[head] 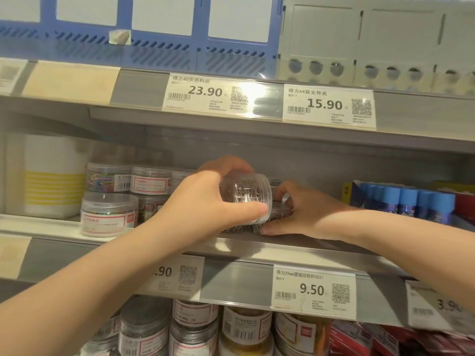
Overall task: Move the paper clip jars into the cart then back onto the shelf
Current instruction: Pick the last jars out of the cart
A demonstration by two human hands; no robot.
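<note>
My left hand [205, 201] grips a clear jar of silver paper clips [246, 194], tilted on its side just above the middle shelf [295, 242]. Below and behind it, my right hand [295, 209] wraps around another clear jar of silver clips [280, 209] that stands on the shelf. More paper clip jars stand stacked to the left: one with coloured clips [109, 177], a labelled one beside it [150, 179], and a front jar [108, 214] near the shelf edge. No cart shows in this view.
A white and yellow box [51, 176] fills the shelf's left end; blue-capped glue sticks [408, 201] stand at the right. Price tags [313, 289] line the shelf rail. The shelf below holds several more labelled jars [195, 327]. Blue and grey file racks [164, 34] sit above.
</note>
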